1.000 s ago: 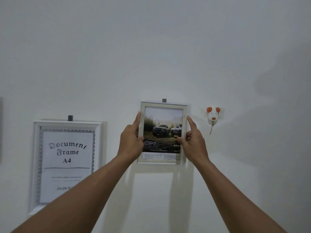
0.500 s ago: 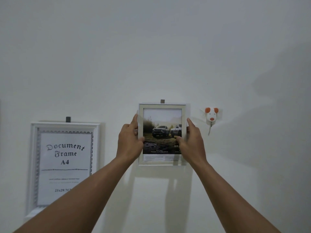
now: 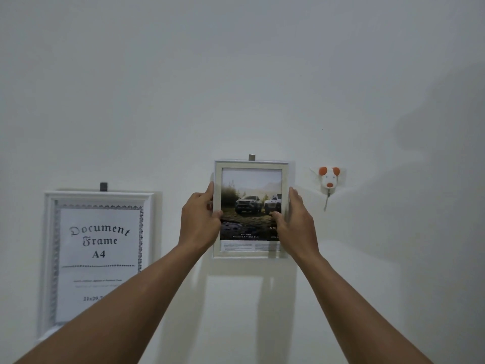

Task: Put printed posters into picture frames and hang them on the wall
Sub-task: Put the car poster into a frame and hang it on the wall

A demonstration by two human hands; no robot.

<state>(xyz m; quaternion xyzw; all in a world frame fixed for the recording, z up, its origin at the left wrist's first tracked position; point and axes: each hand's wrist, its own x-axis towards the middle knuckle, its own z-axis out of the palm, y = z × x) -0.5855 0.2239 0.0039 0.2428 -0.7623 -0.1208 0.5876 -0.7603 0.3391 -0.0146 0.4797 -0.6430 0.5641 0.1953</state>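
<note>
Arms outstretched; left hand (image 3: 200, 222), right hand (image 3: 295, 220) clasp frame (image 3: 251, 164) sides.

Both arms outstretched, left hand (image 3: 200, 222), right hand (image 3: 295, 222) gripping

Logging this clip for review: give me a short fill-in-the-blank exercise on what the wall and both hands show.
1. The left hand and right hand grip the car poster frame by its two ____ edges.
2. The frame reading "Document Frame A4" hangs to the ____ of the held one.
3. The mouse-shaped hook has ____ ears.
4. A small dark hanger tab shows above the held frame's ____ edge.

Missing words: side; left; orange; top
</note>
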